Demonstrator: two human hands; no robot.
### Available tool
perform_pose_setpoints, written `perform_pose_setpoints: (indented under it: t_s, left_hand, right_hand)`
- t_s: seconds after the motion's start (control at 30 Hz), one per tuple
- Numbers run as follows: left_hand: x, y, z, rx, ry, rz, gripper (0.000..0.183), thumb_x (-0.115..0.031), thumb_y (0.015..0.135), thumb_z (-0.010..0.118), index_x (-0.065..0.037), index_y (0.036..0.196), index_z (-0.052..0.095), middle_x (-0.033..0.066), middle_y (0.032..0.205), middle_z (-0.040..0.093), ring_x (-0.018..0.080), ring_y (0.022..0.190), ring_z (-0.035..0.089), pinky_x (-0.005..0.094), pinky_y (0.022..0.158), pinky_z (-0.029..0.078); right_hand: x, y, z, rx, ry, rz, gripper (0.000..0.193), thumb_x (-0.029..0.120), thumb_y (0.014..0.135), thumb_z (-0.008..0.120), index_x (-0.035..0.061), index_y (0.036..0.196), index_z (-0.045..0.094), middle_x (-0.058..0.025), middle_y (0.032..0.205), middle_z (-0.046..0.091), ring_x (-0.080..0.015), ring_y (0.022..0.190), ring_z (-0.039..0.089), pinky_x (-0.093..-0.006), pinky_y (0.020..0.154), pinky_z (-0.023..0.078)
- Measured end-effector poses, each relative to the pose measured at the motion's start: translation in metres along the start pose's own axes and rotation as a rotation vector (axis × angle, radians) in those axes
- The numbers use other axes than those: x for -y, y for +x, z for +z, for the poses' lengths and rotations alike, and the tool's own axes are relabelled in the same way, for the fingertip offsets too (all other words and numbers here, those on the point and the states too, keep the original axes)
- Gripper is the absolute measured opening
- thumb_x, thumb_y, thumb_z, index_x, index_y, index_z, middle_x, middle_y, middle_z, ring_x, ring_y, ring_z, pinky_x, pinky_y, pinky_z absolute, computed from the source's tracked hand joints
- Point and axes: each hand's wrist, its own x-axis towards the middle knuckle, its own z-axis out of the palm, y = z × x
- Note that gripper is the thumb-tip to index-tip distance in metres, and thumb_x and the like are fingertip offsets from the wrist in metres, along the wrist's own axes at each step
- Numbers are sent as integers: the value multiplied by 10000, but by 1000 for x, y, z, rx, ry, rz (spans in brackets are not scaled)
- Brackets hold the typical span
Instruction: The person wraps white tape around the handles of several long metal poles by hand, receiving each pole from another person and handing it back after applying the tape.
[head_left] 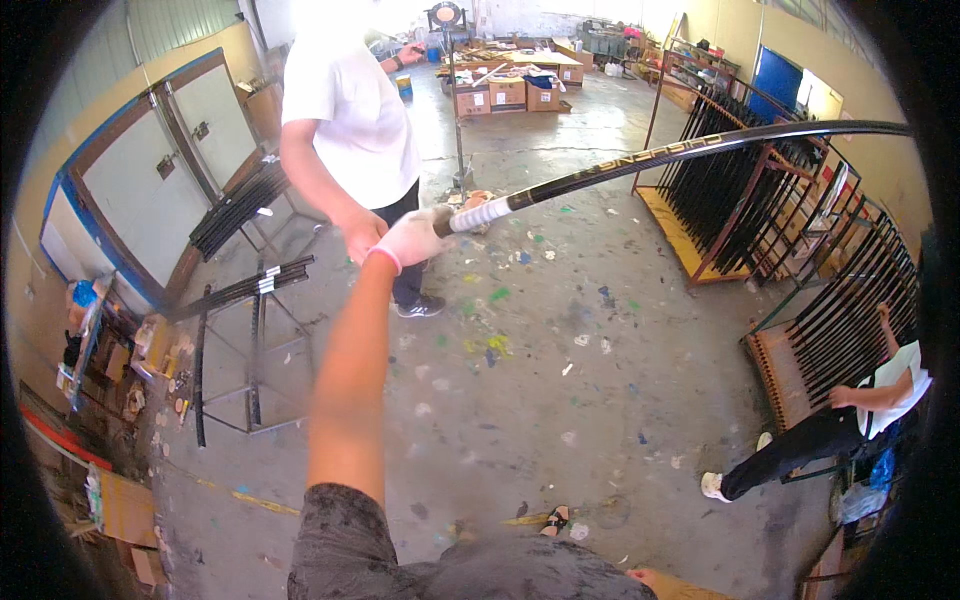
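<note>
- The floor (480,370) is grey and scuffed, spattered with green, yellow, blue and white marks.
- Above it, a white-gloved left hand (412,238) with a pink cuff is closed around a long black pole (690,148), near a pale band at one end; the rest stretches off to the right.
- A right hand (641,577) barely shows at the near edge; I can't tell whether it is wide, narrow or holding anything.
- Just left of the glove is the bare hand (364,236) of a co-worker in a white shirt (345,110); I can't make out whether the two touch.
- On the left, pale doors (165,160) sit in the wall, and metal stands (256,365) carry more dark poles (240,210).
- Over on the far side, a worktop (533,65) stands behind cardboard boxes (507,95), with a fan (447,15) near it.
- To the right, two racks hold rows of upright black rods (700,165); beside the nearer rack (782,375), another person (790,465) stretches a hand toward it.
</note>
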Motion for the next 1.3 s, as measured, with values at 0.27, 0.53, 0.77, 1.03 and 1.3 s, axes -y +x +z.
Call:
perform_pose_setpoints:
  t_s: [0.27, 0.53, 0.77, 1.03, 1.3]
  left_hand:
    - [-78, 24, 54, 33, -309, 181, 321, -269, 835, 683, 21, 895, 560, 129, 728, 584, 207, 727, 604, 350, 693, 473]
    - [-211, -56, 83, 657, -1674, 175, 333, -380, 945, 564, -70, 1021, 470, 17, 651, 496, 102, 435, 455, 242, 402, 378]
    - [-250, -96, 97, 848, -2053, 172, 408, -445, 927, 560, -51, 1000, 488, 23, 624, 487, 122, 428, 450, 259, 399, 391]
    - [-267, -126, 84, 521, -1497, 16, 149, -74, 898, 530, -42, 1011, 439, 28, 682, 508, 117, 479, 478, 261, 450, 413]
    - [-294, -135, 91, 404, -1477, 4, 228, -16, 820, 533, -33, 1034, 455, 38, 699, 529, 116, 560, 536, 270, 494, 437]
  right_hand:
    - [53, -15, 7, -139, -67, -206, 181, 153, 785, 711, -12, 797, 638, -91, 668, 642, -169, 602, 606, -339, 549, 489]
    - [393, -131, 16, -253, -82, -1209, 203, 56, 779, 670, 6, 969, 621, -108, 924, 627, -220, 883, 613, -318, 812, 480]
    - [538, -248, 28, -172, 60, -1576, 208, 55, 793, 689, 12, 990, 638, -125, 938, 597, -283, 903, 591, -340, 808, 468]
    - [523, -240, 29, -123, 101, -1496, 174, 30, 804, 673, 6, 974, 644, -86, 966, 591, -212, 943, 574, -312, 877, 439]
    - [506, -241, 11, -179, 111, -1439, 174, 19, 794, 680, 6, 963, 643, -78, 955, 599, -200, 926, 576, -305, 862, 444]
